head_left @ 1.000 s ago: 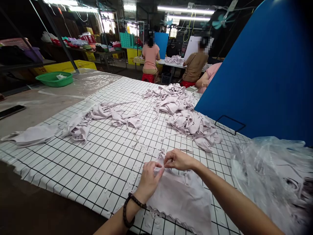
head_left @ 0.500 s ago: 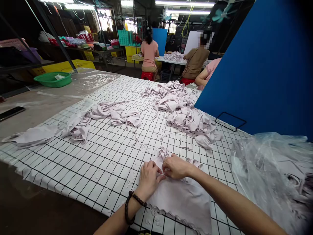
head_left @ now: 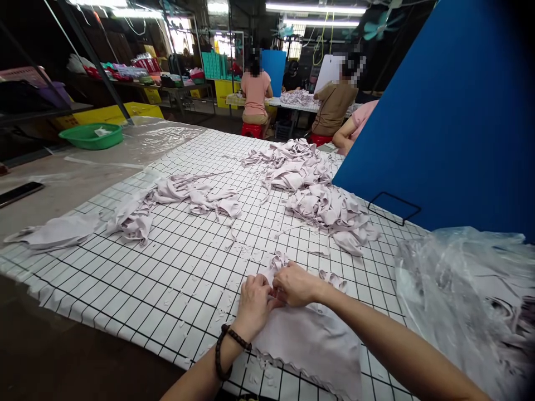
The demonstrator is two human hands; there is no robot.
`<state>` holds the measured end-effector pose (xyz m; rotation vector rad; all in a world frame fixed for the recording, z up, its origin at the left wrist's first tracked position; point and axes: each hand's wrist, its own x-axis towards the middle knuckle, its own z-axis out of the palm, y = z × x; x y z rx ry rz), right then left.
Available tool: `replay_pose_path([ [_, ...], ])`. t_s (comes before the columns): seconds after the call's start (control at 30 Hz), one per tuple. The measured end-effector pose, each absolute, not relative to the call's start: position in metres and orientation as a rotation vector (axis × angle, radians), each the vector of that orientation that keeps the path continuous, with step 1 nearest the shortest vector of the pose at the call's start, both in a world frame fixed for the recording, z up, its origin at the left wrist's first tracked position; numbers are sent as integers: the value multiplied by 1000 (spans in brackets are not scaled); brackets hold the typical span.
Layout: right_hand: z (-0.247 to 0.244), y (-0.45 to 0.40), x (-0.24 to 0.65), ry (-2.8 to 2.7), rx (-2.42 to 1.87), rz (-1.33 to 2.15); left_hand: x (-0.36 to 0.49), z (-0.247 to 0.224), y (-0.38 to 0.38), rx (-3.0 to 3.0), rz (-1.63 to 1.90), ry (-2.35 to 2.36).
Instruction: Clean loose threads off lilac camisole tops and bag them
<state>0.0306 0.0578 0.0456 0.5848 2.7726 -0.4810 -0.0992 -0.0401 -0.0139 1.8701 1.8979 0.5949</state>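
A pale lilac-grey piece of fabric with a wavy near edge (head_left: 309,345) lies on the grid-patterned tablecloth (head_left: 167,278) in front of me. My left hand (head_left: 254,303), with a dark beaded bracelet (head_left: 223,351) on its wrist, pinches the fabric's upper left edge. Close against it, my right hand (head_left: 296,285) pinches the same edge, its fingertips meeting those of the left. What exactly sits between the fingertips is hidden. Gathered, ruffled bits of the fabric stick out beyond the right hand. Small fabric scraps (head_left: 184,328) are scattered to the left.
Heaps of similar fabric (head_left: 330,209) lie farther back, with more pieces (head_left: 134,217) at left. A clear plastic bag (head_left: 455,301) of fabric and a tilted blue board (head_left: 443,122) stand at right. A green basin (head_left: 92,136) and phone (head_left: 20,192) are at left. Several people sit beyond.
My right hand has shifted slightly left, closer against the left hand. Both hands keep their pinch on the fabric's edge, and the fabric stays in place.
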Motion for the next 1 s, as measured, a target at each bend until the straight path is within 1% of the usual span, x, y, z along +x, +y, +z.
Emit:
replay_pose_path([
  [0.1, 36, 60, 34, 2717, 772, -714, -99, -13, -40, 1864, 581, 1905],
  [0.23, 30, 77, 47, 2452, 864, -1281, -100, -10, -39, 1805, 572, 1895],
  [0.3, 31, 94, 51, 2450, 871, -1386, -100, -9, -38, 1794, 579, 1881],
  [0.37, 31, 112, 50, 2568, 968, -1380, -101, -10, -36, 1792, 587, 1873],
  [0.43, 25, 129, 46, 2639, 1152, -1415, -100, -11, -36, 1790, 595, 1874],
  [0.57, 0, 145, 37, 2528, 1484, -1524, -97, -16, -43, 1766, 626, 1875],
  [0.7, -12, 146, 46, 2428, 1469, -1467, -118, -11, -30, 1733, 733, 1794],
  [0.77, -6, 145, 55, 2414, 1412, -1457, -147, -1, -2, 1723, 855, 1797],
  [0.83, 7, 142, 64, 2447, 1410, -1408, -184, 13, 38, 1694, 978, 2017],
  [0.9, 23, 134, 70, 2491, 1445, -1372, -221, 27, 84, 1564, 1000, 2272],
  [1.0, 46, 115, 70, 2498, 1436, -1423, -261, 38, 141, 1404, 976, 2406],
])
